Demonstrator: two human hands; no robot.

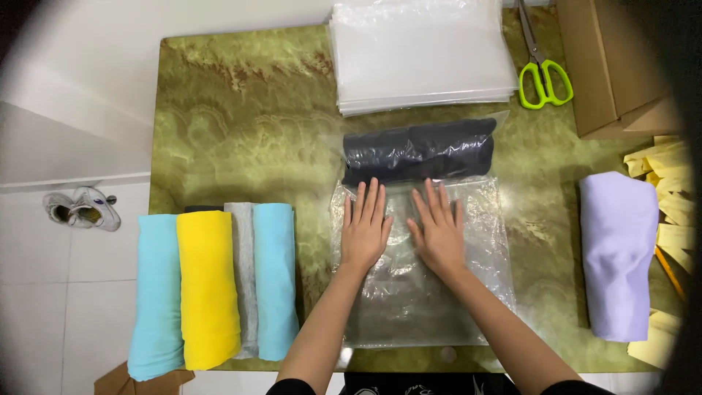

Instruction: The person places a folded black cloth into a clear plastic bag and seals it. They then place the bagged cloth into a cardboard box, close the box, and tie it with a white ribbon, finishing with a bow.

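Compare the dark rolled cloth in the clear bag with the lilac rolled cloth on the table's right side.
The dark rolled cloth is bagged in clear plastic and lies crosswise; the lilac rolled cloth is bare and lies lengthwise. The dark one sits just beyond both hands; the lilac sits apart. Both are rolled.

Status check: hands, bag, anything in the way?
Left hand, right hand flat, open on clear bag. Dark roll inside at far end. Nothing in the way.
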